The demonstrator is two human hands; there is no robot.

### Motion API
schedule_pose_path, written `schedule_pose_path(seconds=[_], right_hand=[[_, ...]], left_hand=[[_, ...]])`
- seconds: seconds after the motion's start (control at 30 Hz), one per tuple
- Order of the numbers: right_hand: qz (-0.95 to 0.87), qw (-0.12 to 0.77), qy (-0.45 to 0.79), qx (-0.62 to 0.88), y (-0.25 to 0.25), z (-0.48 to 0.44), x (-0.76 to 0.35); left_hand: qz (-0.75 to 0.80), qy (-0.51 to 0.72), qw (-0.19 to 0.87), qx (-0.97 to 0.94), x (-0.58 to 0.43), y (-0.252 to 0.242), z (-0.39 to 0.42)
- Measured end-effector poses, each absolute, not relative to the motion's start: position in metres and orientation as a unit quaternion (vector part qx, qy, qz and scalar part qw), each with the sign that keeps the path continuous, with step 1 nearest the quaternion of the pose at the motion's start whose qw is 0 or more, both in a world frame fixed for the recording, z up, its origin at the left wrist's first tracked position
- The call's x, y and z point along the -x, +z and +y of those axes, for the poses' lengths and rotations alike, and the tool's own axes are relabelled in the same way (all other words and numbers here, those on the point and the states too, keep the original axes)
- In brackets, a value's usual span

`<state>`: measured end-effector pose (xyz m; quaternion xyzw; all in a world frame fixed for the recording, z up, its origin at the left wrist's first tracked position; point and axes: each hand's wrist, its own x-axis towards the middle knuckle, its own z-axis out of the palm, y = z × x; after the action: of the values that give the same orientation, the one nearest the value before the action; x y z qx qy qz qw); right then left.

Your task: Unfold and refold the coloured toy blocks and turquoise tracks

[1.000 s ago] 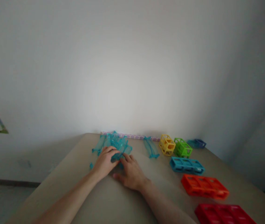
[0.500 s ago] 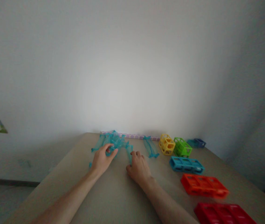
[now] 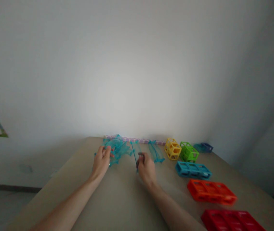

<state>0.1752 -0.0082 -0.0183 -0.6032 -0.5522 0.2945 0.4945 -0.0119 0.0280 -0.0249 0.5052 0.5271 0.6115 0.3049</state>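
Just left of the middle, a loose pile of see-through teal plastic pieces lies on the table. My left hand is at the near left side of this pile, its fingers bent and apart, with no piece plainly gripped. My right hand pinches the near end of a long, curved teal plastic strip; its far end points to the wall. Beyond that hand, to the right, lies a similar teal strip. My right fingertips are partly hidden.
Along the right side stand a yellow frame block, a green one, a blue one, an orange one and a red one. A dark blue piece is farther back. A patterned strip runs along the wall.
My right hand has closed on the teal strip, which now lies straighter and apart from the pile. My left hand has drawn back slightly to the left and its fingers have shifted.
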Motion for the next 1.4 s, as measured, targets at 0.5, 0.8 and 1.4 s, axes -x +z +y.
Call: schedule_pose_path(seconds=[0.5,0.8,1.4], right_hand=[[-0.455,0.549,0.61,0.345,-0.031,0.0,-0.153],[-0.439,0.633,0.533,0.35,-0.034,0.006,-0.167],[-0.577,0.531,0.556,0.274,-0.021,-0.025,-0.152]], left_hand=[[0.528,0.527,0.357,-0.562,0.005,-0.023,0.017],[0.577,0.508,0.279,-0.575,0.012,-0.026,0.023],[0.519,0.519,0.129,-0.667,0.008,-0.012,0.011]])
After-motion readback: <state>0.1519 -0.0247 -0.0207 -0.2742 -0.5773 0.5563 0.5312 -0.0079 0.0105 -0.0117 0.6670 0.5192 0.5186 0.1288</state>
